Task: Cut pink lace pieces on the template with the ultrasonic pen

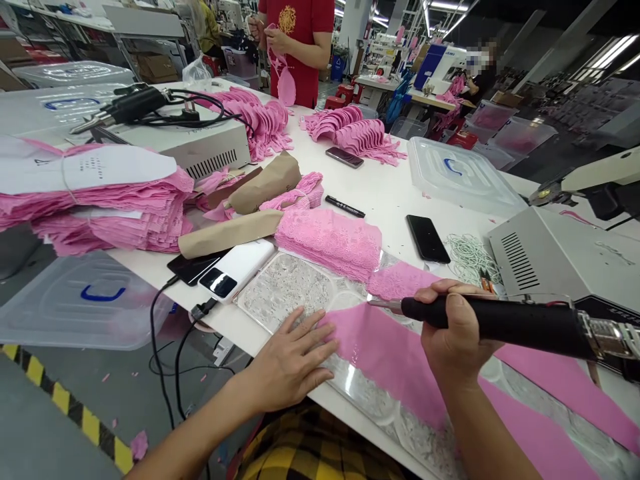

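Note:
My left hand [293, 360] lies flat with fingers spread on the near end of a pink lace strip [380, 350] and on the clear patterned plate [283, 290] under it. My right hand [453, 330] is wrapped round the black handle of a cutting tool [505, 320]. The tool's metal tip touches the pink lace near its upper edge. A thick stack of folded pink lace [330, 240] sits just behind the plate.
Two phones and a white power bank [235, 270] lie left of the plate, another phone [427, 238] and a black marker [345, 206] further back. Pink fabric piles, grey machine boxes [555, 260] and clear plastic lids surround the table. A person in red stands opposite holding pink pieces.

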`<state>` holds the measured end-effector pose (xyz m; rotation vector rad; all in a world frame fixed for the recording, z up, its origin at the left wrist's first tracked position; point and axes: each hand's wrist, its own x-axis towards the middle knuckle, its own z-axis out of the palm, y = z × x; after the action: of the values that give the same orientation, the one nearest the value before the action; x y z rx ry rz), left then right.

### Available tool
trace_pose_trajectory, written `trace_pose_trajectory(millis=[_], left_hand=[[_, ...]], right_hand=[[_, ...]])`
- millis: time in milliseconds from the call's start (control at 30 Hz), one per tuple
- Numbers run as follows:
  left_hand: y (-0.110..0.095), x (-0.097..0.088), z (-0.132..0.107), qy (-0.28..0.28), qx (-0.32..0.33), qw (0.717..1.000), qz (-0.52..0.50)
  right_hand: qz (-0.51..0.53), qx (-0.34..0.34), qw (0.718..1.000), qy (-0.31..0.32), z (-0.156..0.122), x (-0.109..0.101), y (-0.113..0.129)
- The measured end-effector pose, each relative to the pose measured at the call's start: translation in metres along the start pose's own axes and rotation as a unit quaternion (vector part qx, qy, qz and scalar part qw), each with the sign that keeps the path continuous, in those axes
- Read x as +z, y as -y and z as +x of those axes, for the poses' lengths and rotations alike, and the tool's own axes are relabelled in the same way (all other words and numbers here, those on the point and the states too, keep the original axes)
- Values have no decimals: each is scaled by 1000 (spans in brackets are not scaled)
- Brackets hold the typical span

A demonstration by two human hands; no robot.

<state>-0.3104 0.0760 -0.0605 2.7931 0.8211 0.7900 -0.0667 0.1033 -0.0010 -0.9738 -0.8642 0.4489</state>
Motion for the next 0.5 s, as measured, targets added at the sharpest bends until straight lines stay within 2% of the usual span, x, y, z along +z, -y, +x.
trace_pose_trajectory(millis=[133,233,500], left_hand=[[0,-2,-4,-2,-2,1000,7],[0,-3,-7,-7,-5,1000,18],[-1,-1,-8,-14,-5,999,48]], right_hand=[[30,26,999,-8,-3,0,2],[41,44,998,15,-7,1,4],[40,42,998,35,-9,2,3]])
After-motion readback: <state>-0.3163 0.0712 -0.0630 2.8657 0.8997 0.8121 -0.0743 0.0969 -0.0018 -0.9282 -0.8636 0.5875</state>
